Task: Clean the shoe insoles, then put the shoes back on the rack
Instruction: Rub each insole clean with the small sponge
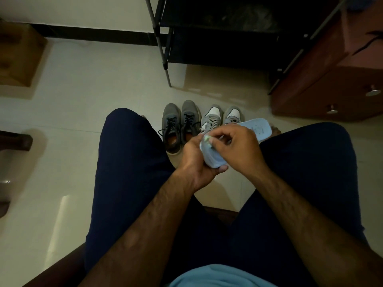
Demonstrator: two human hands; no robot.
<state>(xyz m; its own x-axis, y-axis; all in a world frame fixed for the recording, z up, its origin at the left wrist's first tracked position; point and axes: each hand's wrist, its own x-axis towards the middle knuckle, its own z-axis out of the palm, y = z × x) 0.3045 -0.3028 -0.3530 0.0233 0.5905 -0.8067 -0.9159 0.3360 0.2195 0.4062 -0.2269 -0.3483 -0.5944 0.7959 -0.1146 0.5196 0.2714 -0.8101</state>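
Note:
A pale blue insole (258, 127) is held between my knees, above the floor. My left hand (196, 162) grips its near end from below. My right hand (236, 146) curls over the insole's middle and pinches a small greenish-white thing (207, 139) against it; what it is cannot be told. Two pairs of shoes stand on the floor just beyond my hands: a dark grey pair with black laces (180, 125) on the left, a grey-and-white pair (221, 117) on the right. The black shoe rack (217, 32) stands behind them.
A brown wooden cabinet (331, 79) with round knobs stands right of the rack. A cardboard box (18, 54) sits at the far left by the wall. I sit on a dark seat (62, 262), my legs in dark blue trousers spread apart over the pale tiled floor (87, 96).

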